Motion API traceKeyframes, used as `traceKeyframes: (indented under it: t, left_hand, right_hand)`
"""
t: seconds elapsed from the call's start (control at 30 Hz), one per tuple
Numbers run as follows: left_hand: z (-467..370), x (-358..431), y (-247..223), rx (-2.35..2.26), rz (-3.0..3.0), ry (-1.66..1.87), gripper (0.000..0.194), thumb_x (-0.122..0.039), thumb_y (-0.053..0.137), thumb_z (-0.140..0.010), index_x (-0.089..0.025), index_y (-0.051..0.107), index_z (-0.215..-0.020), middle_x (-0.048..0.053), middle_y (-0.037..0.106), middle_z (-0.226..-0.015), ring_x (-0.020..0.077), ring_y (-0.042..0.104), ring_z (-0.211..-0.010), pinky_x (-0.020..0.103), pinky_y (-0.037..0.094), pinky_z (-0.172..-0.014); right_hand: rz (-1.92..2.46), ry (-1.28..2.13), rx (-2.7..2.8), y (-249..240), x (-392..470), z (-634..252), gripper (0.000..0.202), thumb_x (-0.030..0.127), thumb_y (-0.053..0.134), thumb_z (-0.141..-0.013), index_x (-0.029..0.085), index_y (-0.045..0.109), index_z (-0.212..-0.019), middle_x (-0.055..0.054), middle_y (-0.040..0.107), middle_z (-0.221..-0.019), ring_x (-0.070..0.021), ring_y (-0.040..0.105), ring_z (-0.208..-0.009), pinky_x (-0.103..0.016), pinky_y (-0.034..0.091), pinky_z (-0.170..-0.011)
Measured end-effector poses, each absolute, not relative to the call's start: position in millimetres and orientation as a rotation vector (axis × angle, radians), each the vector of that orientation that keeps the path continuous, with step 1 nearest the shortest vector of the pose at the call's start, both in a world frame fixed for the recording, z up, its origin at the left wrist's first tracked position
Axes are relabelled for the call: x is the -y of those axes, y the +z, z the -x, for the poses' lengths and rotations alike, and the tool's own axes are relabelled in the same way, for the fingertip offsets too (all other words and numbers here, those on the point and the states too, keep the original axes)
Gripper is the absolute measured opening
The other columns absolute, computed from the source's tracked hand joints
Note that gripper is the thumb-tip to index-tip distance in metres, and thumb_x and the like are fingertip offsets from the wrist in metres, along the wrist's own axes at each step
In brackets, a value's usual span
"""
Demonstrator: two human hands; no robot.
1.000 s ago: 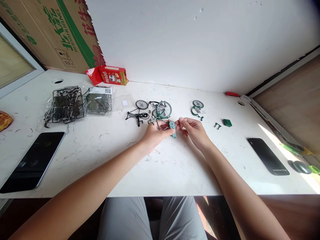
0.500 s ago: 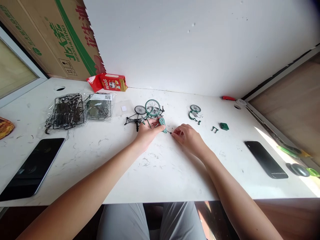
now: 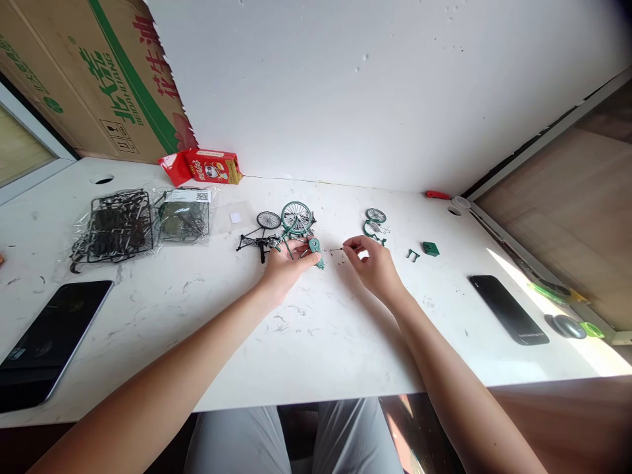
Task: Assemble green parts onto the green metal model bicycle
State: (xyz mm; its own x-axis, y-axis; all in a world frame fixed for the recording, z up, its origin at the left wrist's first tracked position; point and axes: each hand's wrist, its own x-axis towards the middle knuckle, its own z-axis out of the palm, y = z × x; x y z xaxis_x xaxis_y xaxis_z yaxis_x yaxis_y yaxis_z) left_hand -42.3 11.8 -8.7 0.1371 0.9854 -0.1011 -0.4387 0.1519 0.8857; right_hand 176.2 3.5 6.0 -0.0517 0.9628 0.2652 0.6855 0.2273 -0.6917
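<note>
My left hand (image 3: 282,270) is closed around the frame of a green model bicycle (image 3: 289,245). Its large spoked wheel (image 3: 296,218) rises above my fingers, and a green chain cover (image 3: 315,245) shows by the thumb. My right hand (image 3: 372,263) pinches a thin, small screwdriver (image 3: 336,249) whose shaft points left toward the bicycle, a short gap away. Tiny dark screws (image 3: 341,262) lie on the table between the hands. Behind the left hand lies a black model bicycle part with a smaller wheel (image 3: 268,220). My left fingertips are partly hidden behind the frame.
Bagged black parts (image 3: 121,224) and a second bag (image 3: 184,220) lie left, before a red box (image 3: 214,166). A loose small wheel (image 3: 376,215), a green bracket (image 3: 413,255) and a green block (image 3: 430,249) lie right. Phones (image 3: 52,336) (image 3: 508,309) flank both arms.
My right hand has drawn the screwdriver back, away from the green bicycle, and raised it slightly. The left hand keeps its hold. The camera view has shifted a little.
</note>
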Motion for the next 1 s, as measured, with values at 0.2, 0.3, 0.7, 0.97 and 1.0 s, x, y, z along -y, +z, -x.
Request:
traceKeyframes:
  t: [0.2,0.3,0.7,0.97,1.0]
  left_hand:
    - [38.8,-7.8,-11.5,-0.861,-0.862,1.185,0.036,-0.017,0.091,-0.063,-0.016,0.078,-0.097,0.008,0.077,-0.101,0.0213,0.068,-0.099,0.04,0.055,-0.095]
    - [36.6,-6.5,-15.7,-0.872,-0.869,1.159,0.034,-0.017,0.091,-0.065,-0.016,0.079,-0.097,0.007,0.077,-0.101,0.0209,0.068,-0.097,0.039,0.055,-0.091]
    - [37.0,-5.2,-19.2,-0.839,-0.933,1.117,0.033,-0.021,0.09,-0.072,-0.016,0.078,-0.102,0.01,0.079,-0.107,0.0237,0.071,-0.102,0.041,0.056,-0.094]
    - [36.4,-4.7,-20.1,-0.865,-0.916,1.107,0.034,-0.021,0.091,-0.072,-0.016,0.077,-0.103,0.009,0.078,-0.108,0.0227,0.071,-0.102,0.042,0.055,-0.096]
    - [36.5,-4.7,-20.1,-0.867,-0.915,1.109,0.035,-0.02,0.091,-0.072,-0.016,0.077,-0.103,0.009,0.079,-0.107,0.0225,0.071,-0.101,0.042,0.055,-0.096]
  right_hand:
    - [1.327,0.649,1.457,17.2,3.6,-165.9,0.037,0.062,0.073,-0.094,0.025,0.076,-0.102,-0.011,0.078,-0.108,-0.0227,0.071,-0.079,-0.036,0.056,-0.056]
    - [1.2,0.736,1.426,17.8,9.7,-158.6,0.037,0.062,0.069,-0.098,0.025,0.068,-0.103,-0.013,0.079,-0.11,-0.0279,0.078,-0.097,-0.036,0.06,-0.059]
    - [1.115,0.966,1.401,6.6,12.3,-146.4,0.037,0.062,0.066,-0.1,0.026,0.058,-0.105,-0.01,0.081,-0.101,-0.0271,0.081,-0.097,-0.043,0.069,-0.074]
    - [1.107,0.923,1.416,4.7,11.1,-145.0,0.036,0.06,0.064,-0.102,0.025,0.058,-0.105,-0.008,0.081,-0.095,-0.0266,0.082,-0.096,-0.041,0.072,-0.073]
    - [1.096,0.915,1.417,3.9,10.8,-145.0,0.035,0.06,0.064,-0.102,0.025,0.058,-0.105,-0.008,0.081,-0.094,-0.0264,0.083,-0.095,-0.041,0.072,-0.073]
